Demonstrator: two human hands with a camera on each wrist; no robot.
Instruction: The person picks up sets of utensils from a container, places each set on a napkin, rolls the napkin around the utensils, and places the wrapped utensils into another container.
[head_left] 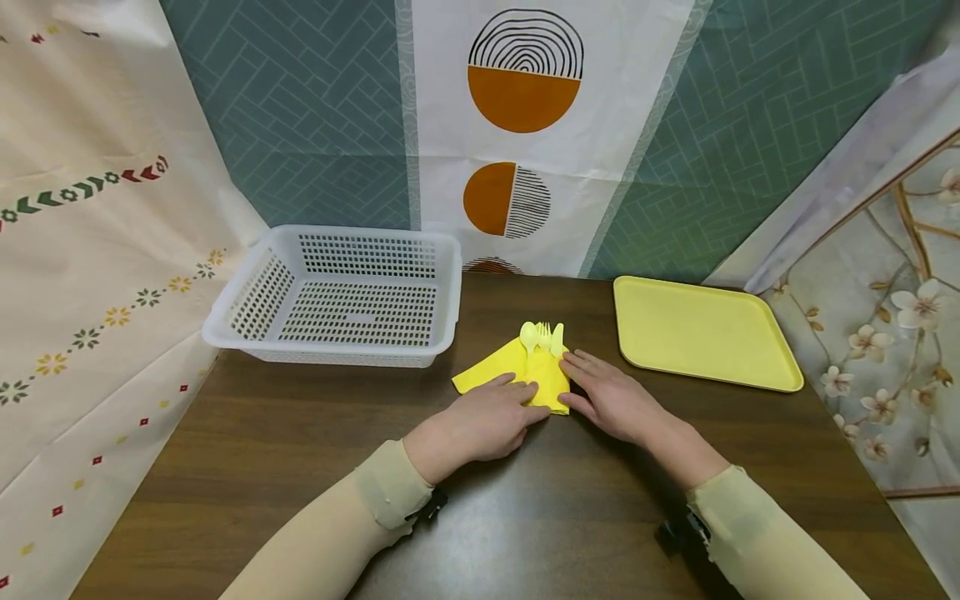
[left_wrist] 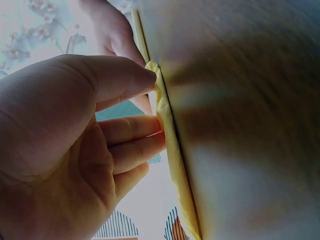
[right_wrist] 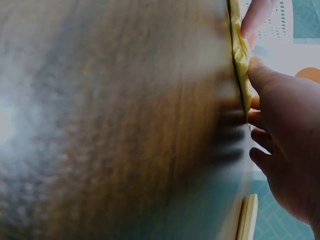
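A yellow napkin (head_left: 491,367) lies partly folded on the brown table, with one corner pointing left. A pale yellow spoon (head_left: 528,337), fork (head_left: 543,335) and knife (head_left: 557,338) poke out side by side from its top, their handles hidden by the folded cloth. My left hand (head_left: 483,419) presses the napkin's lower part with its fingertips and thumb, the fingers fairly straight. On the other side, my right hand (head_left: 617,400) rests its fingertips and thumb along the napkin's right edge. In the left wrist view the napkin (left_wrist: 172,150) appears as a thin layer against the tabletop.
Behind and to the left stands a white perforated plastic basket (head_left: 446,333). A yellow rectangular tray (head_left: 705,333) lies at the back right. Patterned cloths hang around the brown table (head_left: 300,450) at the back and sides.
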